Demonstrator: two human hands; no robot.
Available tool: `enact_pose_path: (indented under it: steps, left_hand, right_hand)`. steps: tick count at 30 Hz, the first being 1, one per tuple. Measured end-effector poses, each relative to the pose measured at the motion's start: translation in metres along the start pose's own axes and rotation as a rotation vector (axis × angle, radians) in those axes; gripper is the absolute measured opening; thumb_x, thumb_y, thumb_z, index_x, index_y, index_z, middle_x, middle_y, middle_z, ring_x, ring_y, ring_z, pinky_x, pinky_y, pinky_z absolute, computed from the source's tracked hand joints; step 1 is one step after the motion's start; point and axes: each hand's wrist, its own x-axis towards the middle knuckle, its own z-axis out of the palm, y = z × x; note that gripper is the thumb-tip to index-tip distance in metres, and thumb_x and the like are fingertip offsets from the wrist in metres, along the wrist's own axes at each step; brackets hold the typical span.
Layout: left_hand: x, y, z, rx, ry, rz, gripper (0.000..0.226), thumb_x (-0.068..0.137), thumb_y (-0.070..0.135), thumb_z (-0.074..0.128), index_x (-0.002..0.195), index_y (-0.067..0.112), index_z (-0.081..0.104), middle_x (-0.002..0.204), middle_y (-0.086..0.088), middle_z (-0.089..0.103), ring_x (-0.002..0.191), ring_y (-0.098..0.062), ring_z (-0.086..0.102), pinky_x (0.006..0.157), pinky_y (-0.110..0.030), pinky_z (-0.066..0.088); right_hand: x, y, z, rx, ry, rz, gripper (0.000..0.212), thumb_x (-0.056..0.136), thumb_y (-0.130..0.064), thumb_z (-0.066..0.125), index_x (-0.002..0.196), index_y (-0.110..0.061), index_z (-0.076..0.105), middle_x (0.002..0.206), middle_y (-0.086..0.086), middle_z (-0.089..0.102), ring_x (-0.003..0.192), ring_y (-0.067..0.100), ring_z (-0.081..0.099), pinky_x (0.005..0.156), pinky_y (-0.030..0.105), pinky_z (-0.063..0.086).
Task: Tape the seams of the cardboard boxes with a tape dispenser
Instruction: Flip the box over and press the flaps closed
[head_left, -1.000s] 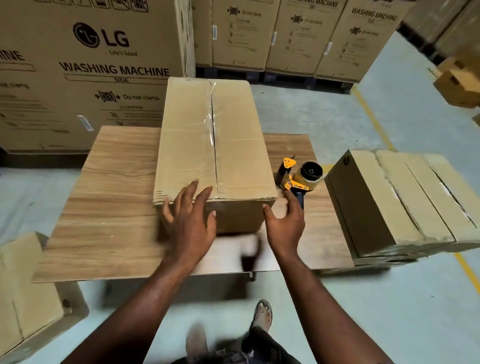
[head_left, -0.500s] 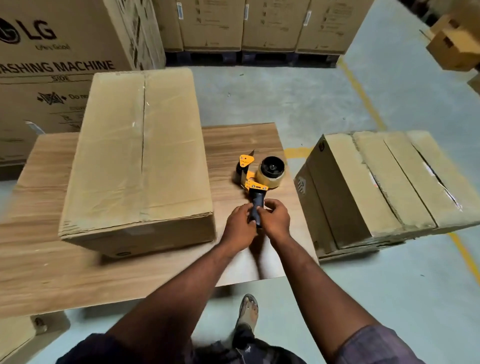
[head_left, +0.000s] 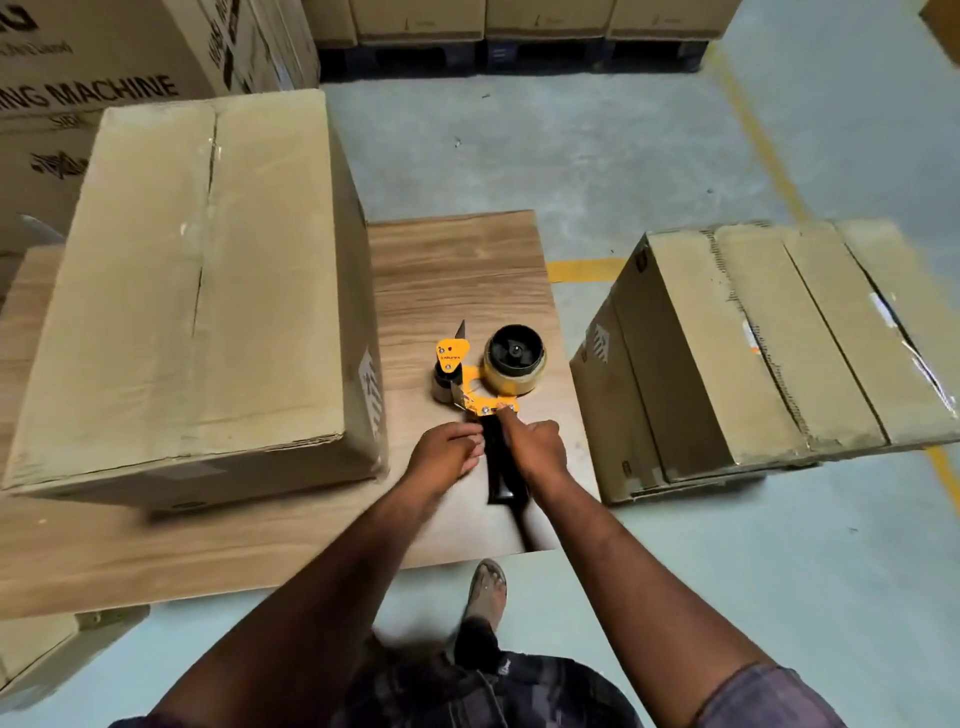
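Lying on its side near the right edge of the wooden table (head_left: 457, 270), the yellow tape dispenser (head_left: 475, 395) points its roll of tape (head_left: 514, 364) toward the far edge and its black handle toward the person. Both hands are on that handle. The left hand (head_left: 444, 457) presses curled fingers against its left side, and the right hand (head_left: 535, 449) wraps round it from the right with the forefinger reaching the yellow frame. Just left of the dispenser, a large cardboard box (head_left: 197, 291) fills the table's left part, with its centre seam running lengthwise across the top. Beyond the right edge, a stack of flat boxes (head_left: 753, 353) sits on the floor. Printed cartons (head_left: 93, 62) stand behind the far left corner.
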Motion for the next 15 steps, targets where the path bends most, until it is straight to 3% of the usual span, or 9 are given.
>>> enact_pose_path:
  steps: [2,4,6,8,10,15]
  left_hand:
    - [0.001,0.003,-0.005,-0.235,0.116,-0.076,0.031,0.101,0.006,0.048,0.130,-0.002,0.056,0.105,-0.013,0.067,0.092,-0.020,0.066,0.082,-0.026,0.055]
    - [0.002,0.013,-0.008,-0.381,0.163,-0.114,0.036,0.105,0.014,0.045,0.137,-0.003,0.050,0.125,-0.019,0.062,0.115,-0.028,0.062,0.091,-0.031,0.051]
    - [0.002,0.026,-0.009,-0.442,0.159,-0.120,0.039,0.106,0.018,0.044,0.138,-0.004,0.048,0.134,-0.020,0.058,0.127,-0.030,0.057,0.096,-0.032,0.048]
    - [0.000,0.040,-0.008,-0.464,0.139,-0.109,0.038,0.106,0.020,0.044,0.136,-0.003,0.050,0.137,-0.019,0.058,0.128,-0.029,0.056,0.100,-0.032,0.047]
    - [-0.001,0.051,-0.006,-0.498,0.129,-0.105,0.038,0.105,0.021,0.045,0.135,-0.001,0.051,0.139,-0.019,0.057,0.127,-0.028,0.057,0.102,-0.033,0.046]
    - [-0.011,0.074,0.002,-0.724,0.069,-0.136,0.051,0.105,0.036,0.047,0.141,0.000,0.045,0.139,-0.019,0.054,0.129,-0.027,0.054,0.107,-0.035,0.045]
  right_hand:
    - [0.003,-0.008,0.001,0.093,-0.140,0.112,0.080,0.065,-0.073,0.073,0.106,-0.005,0.062,0.098,0.011,0.069,0.087,0.027,0.066,0.068,0.032,0.050]
    - [0.008,-0.012,0.008,0.237,-0.322,0.167,0.088,0.054,-0.069,0.081,0.108,-0.001,0.071,0.102,0.017,0.074,0.073,0.027,0.067,0.071,0.038,0.057]
    - [0.010,-0.015,0.012,0.314,-0.423,0.170,0.069,0.068,-0.059,0.082,0.105,-0.001,0.073,0.091,0.016,0.070,0.059,0.025,0.061,0.064,0.036,0.056]
    - [0.010,-0.017,0.014,0.316,-0.510,0.201,0.043,0.086,-0.053,0.071,0.088,-0.010,0.066,0.071,0.008,0.061,0.052,0.021,0.054,0.056,0.030,0.050]
    - [0.006,-0.021,0.011,0.290,-0.517,0.228,0.041,0.088,-0.054,0.068,0.077,-0.016,0.059,0.060,0.002,0.053,0.048,0.019,0.049,0.053,0.026,0.044]
    - [-0.011,-0.025,0.001,0.301,-0.319,0.076,0.043,0.079,-0.053,0.076,0.082,-0.011,0.069,0.062,0.005,0.060,0.048,0.022,0.052,0.052,0.029,0.046]
